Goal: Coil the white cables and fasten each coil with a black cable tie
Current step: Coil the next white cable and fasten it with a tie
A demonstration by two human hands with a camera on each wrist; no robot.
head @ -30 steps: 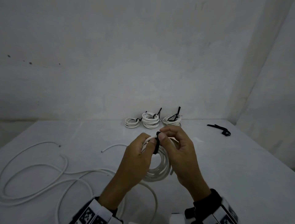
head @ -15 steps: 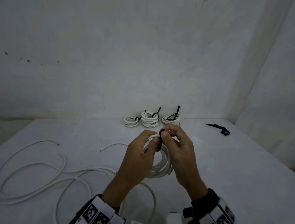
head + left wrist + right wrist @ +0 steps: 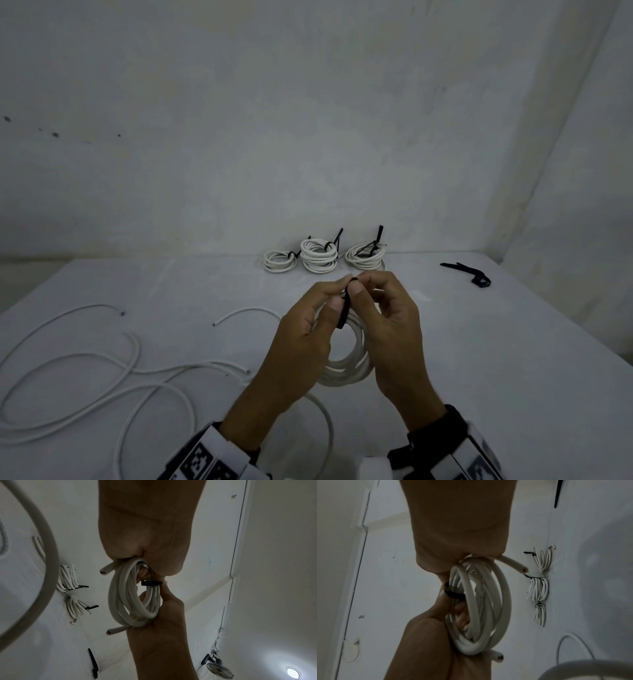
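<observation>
White round cable coil [image 3: 346, 366] gripped by left hand [image 3: 301, 346]; right hand [image 3: 390, 329] pinches flat black tie [image 3: 344, 308].

text: none readable | signs: black-and-white square-patterned marker bands [image 3: 202, 460] on both wrists, pattern only, no letters or digits to be made out | white coiled cable [image 3: 135, 599]: faint print along the sheath, too blurred to read | elsewhere: no labels, brands, numbers

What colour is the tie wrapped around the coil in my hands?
Black tie; the left wrist view shows it best.
</observation>
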